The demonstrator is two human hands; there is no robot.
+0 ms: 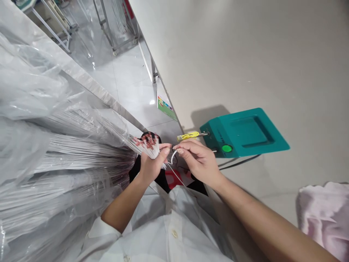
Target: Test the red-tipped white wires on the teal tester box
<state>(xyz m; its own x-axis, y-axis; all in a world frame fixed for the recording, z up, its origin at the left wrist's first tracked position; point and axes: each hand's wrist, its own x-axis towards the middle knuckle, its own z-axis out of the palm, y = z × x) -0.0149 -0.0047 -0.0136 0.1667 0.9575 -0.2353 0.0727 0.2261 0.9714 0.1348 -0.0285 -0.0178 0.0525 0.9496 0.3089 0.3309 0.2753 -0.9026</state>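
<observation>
My left hand [151,165] is closed around a bundle of thin white wires [153,152] whose reddish-brown ends fan out above the thumb. Just to its right, my right hand [200,160] pinches the end of a single white wire [173,156] between thumb and fingertips; the wire curves back down toward the left hand. Beyond the right hand's knuckles a teal device [240,133] with a green button [227,148] sits on the table. A yellow-sleeved probe [188,136] sticks out from its left side, close above the right fingers.
Long bundles of white wires [81,149] lie along the left, partly under clear plastic sheeting [29,83]. The grey table [259,65] spans the right, with a pinkish cloth [324,214] near its lower edge. Black cables [240,162] run from the device. A wheeled metal rack [109,32] stands on the floor.
</observation>
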